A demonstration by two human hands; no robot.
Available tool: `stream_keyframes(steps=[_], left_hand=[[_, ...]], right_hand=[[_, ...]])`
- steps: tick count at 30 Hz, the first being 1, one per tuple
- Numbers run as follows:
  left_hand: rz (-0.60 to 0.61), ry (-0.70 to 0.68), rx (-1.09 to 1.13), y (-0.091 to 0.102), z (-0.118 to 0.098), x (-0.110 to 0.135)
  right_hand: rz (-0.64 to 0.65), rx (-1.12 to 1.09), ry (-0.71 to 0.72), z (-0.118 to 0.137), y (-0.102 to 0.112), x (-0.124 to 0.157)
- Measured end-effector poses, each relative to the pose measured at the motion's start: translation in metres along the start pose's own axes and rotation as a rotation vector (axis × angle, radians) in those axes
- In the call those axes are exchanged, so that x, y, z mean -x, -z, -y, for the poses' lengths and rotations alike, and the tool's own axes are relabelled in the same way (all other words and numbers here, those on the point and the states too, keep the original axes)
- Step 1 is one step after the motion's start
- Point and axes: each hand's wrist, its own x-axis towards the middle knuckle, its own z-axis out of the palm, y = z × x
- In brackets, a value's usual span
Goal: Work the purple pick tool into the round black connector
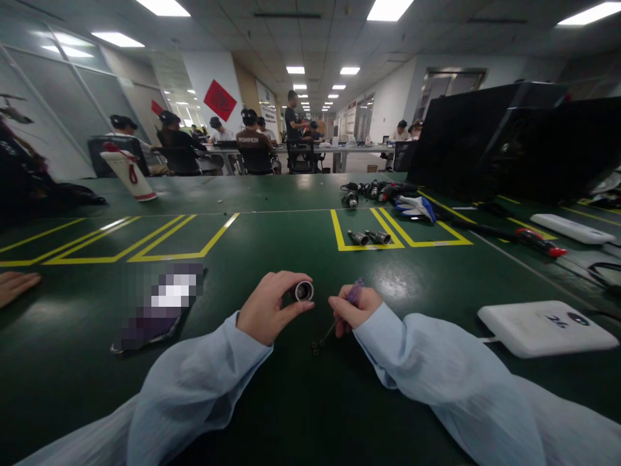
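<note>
My left hand (272,307) is closed around a small dark cylinder with a silver rim (304,291), its open end facing me. My right hand (353,312) grips a small screwdriver with a purple handle (354,292); its thin shaft slants down and left to the green table (291,246). A few tiny dark parts (315,348) lie on the table at the shaft's tip. Both sleeves are light blue.
A white box (546,327) lies to the right. Two metal cylinders (369,237) sit in a yellow-taped square ahead, with tools and a blue-white glove (414,207) behind. A blurred object (162,304) lies left. Another person's hand (17,285) rests at the far left edge.
</note>
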Motion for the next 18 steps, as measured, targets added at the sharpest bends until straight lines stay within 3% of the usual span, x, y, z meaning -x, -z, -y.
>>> stream_keyframes(steps=[5,9,12,18], left_hand=[[-0.03,0.2,0.392,-0.003,0.002,-0.002],[-0.028,0.333,0.631,-0.006,0.002,-0.002],[-0.048,0.371,0.698,-0.008,-0.001,0.0],[-0.085,0.384,0.733,-0.01,-0.009,0.001]], right_hand=[[-0.014,-0.293,0.003,0.009,0.009,0.002],[-0.125,-0.376,0.257,0.015,0.016,0.004],[-0.193,-0.25,0.436,0.014,0.014,0.009],[-0.21,0.162,0.686,0.01,0.006,0.016]])
